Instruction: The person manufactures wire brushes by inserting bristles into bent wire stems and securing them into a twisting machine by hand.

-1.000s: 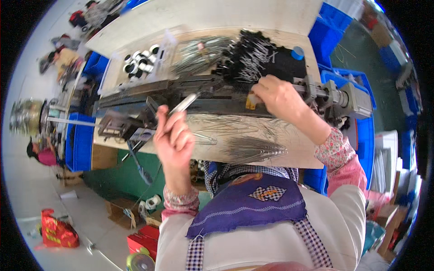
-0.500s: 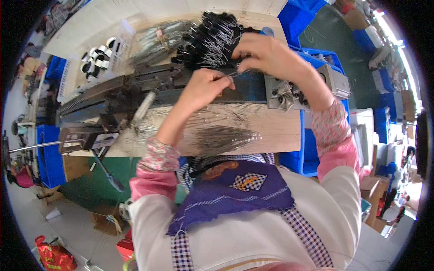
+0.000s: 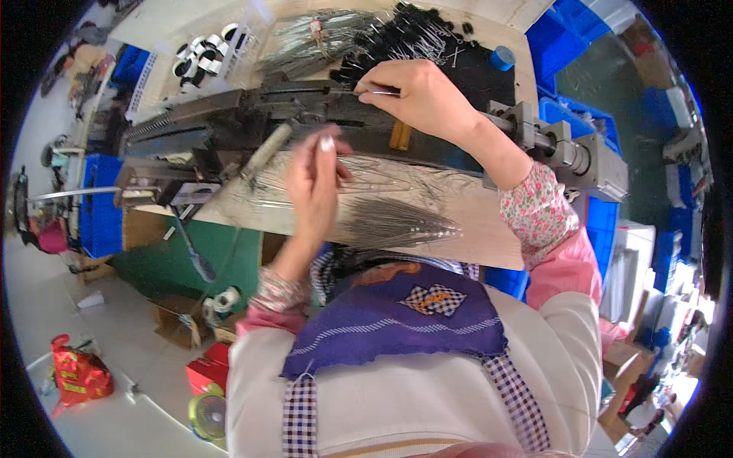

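My right hand is above the long dark metal bench machine, its thumb and fingers closed in a pinch on a thin metal wire. My left hand is lower and to the left, over the near edge of the machine beside a pale lever handle. Motion smears its fingers, so I cannot see whether they hold anything. Near me on the wooden bench lies a fanned bundle of thin wires. Beyond the machine is a pile of black-bristled wire brushes.
A white plastic basket with black-and-white rolls stands far left, beside a tied wire bundle. A metal chuck unit sits at the machine's right end. A blue round cap lies behind it, with blue crates beyond.
My hands, together over the machine before, are now apart. The left has come down toward me; the right has swung left with the wire. The whole view has shifted slightly.
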The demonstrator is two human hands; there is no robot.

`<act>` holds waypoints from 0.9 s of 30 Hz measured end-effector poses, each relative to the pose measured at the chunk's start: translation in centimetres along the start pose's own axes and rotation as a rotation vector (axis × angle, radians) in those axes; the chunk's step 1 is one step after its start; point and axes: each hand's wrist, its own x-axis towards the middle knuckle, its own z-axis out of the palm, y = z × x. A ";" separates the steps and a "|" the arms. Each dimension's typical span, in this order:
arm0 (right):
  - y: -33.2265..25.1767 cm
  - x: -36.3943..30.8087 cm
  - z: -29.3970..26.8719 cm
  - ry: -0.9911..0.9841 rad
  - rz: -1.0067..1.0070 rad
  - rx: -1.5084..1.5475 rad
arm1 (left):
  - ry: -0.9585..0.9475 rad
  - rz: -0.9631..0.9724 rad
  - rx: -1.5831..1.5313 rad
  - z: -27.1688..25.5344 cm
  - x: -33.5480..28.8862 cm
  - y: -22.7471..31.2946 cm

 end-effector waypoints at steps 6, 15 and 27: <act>0.3 0.7 1.0 -0.107 0.100 -0.068 | -0.530 -0.789 -1.671 -4.7 4.3 0.1; -0.8 0.9 1.4 -0.083 0.043 -0.163 | -0.316 -0.249 0.234 -1.1 1.5 -2.5; 0.3 -6.5 3.7 -0.322 0.597 -0.607 | 0.674 -0.194 0.493 -25.9 -6.7 -4.0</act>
